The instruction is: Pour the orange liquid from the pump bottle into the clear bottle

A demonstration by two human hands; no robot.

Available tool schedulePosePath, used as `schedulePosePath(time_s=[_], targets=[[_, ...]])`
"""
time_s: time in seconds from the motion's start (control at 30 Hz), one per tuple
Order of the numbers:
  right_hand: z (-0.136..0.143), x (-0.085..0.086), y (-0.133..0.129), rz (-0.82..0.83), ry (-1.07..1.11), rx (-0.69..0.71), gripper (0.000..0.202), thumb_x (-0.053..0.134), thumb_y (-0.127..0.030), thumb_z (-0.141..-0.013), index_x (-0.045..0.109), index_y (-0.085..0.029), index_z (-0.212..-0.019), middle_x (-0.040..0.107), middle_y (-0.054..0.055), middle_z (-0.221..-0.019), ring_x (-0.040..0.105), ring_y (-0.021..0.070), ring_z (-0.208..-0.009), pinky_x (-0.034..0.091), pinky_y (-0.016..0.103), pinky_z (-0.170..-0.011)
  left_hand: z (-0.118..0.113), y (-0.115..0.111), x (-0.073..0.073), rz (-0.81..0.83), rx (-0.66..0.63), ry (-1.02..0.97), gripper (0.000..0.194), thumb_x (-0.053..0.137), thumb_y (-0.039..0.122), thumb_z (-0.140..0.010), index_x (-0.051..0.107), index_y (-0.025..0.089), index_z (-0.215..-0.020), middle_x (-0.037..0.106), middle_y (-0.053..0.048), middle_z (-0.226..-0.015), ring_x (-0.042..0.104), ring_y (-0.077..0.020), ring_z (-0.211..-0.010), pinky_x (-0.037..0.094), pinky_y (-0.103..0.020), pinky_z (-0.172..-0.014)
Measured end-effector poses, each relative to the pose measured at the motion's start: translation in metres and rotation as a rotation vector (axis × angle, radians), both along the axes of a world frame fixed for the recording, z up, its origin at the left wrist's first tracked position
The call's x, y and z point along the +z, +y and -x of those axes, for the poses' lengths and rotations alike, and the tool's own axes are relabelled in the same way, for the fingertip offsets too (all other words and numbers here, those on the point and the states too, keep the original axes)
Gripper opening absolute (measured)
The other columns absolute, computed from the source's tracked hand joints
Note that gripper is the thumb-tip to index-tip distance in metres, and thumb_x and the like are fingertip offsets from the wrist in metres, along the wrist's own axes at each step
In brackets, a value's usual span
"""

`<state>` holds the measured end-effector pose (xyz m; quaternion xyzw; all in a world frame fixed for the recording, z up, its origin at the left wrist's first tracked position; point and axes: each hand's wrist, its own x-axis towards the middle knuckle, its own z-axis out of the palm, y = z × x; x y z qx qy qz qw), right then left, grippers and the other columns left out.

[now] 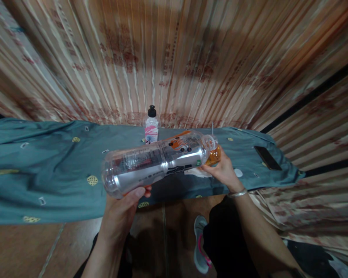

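While the large clear bottle [159,164] is held above the desk [55,154], its base end rests in the left hand [127,204] and its neck points toward the right hand [224,170]. The left fingers [147,190] grip the bottle from below; their tips emerge under its near edge, beside the thumb, close to the base. The label is silver and orange.

The right fingers are closed around an amber container [215,156], partly hidden just behind the bottle's neck. Whether they also touch the bottle cannot be determined.

Beyond the bottle's middle stands a small bottle [151,129] with a black cap, upright. A white disc [238,172] lies beside the right wrist; a dark phone [267,158] lies farther right on the patterned green cloth [60,177].
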<state>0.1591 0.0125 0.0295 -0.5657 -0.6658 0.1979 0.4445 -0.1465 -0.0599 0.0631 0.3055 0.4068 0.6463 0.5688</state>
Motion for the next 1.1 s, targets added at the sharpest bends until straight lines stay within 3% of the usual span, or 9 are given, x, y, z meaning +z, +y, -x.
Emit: schedulePosePath(time_s=[0.13,0.47,0.83,1.1], targets=[[0.0017,0.0014,0.0000,-0.008,0.013,-0.010,0.073,0.088,-0.045,-0.068,0.057,-0.023,-0.130,0.076,0.012,-0.129,0.076,0.0331,-0.115,0.059,0.051,-0.107,-0.0013,0.0013,0.0013,0.009,0.018,0.000,0.058,0.098,0.035,-0.049,0.082,0.019,-0.102,0.077,-0.003,-0.067,0.070,-0.0203,-0.058,0.058,-0.027,-0.051],[0.0026,0.0025,-0.0002,0.003,0.030,-0.023,0.073,0.089,-0.045,-0.066,0.058,-0.022,-0.128,0.077,0.012,-0.125,0.077,0.0335,-0.110,0.060,0.052,-0.104,0.0034,0.0007,-0.0060,-0.022,-0.029,-0.045,0.049,0.099,0.031,-0.058,0.082,0.019,-0.102,0.080,-0.004,-0.075,0.073,-0.0188,-0.064,0.060,-0.025,-0.056],[0.0037,0.0056,-0.0017,-0.022,-0.018,-0.025,0.069,0.088,-0.048,-0.069,0.060,-0.024,-0.127,0.077,0.011,-0.126,0.077,0.0332,-0.110,0.062,0.051,-0.102,-0.0034,0.0013,0.0040,0.028,0.028,-0.030,0.054,0.100,0.034,-0.048,0.082,0.017,-0.096,0.076,-0.004,-0.066,0.069,-0.0181,-0.058,0.057,-0.023,-0.050],[-0.0012,-0.0032,-0.0001,-0.011,0.007,-0.061,0.073,0.090,-0.050,-0.065,0.060,-0.021,-0.125,0.078,0.014,-0.122,0.077,0.0343,-0.106,0.060,0.054,-0.103,0.0024,0.0002,-0.0051,0.002,-0.030,-0.004,0.044,0.098,0.034,-0.056,0.083,0.017,-0.093,0.079,-0.006,-0.072,0.073,-0.0218,-0.065,0.060,-0.028,-0.055]])
